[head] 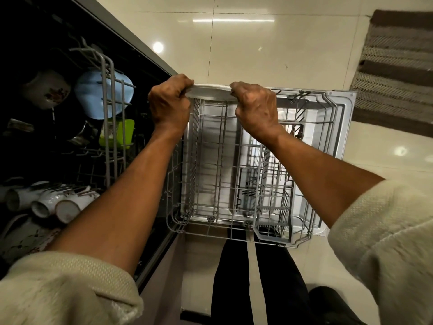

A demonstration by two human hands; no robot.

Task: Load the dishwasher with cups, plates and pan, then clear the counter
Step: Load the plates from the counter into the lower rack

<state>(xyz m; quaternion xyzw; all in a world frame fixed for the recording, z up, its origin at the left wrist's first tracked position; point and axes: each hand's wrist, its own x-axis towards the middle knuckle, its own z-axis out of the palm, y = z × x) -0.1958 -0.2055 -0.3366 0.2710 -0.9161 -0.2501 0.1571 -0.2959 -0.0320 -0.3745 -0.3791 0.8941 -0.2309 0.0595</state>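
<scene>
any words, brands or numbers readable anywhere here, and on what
None can be read.
Dishwasher door: dark marks near its inner panel, seen through the lower rack, too small and blurred to read.
Cups: patterned only, no lettering visible.
Plate held by both hands: plain.

Warm overhead light; round glare spots on the glossy cream tiled floor [269, 50]. The open dishwasher's dark interior [35, 43] is underexposed. Wide-angle distortion bends the edges; cream knitted sleeves [386, 242] appear soft.
</scene>
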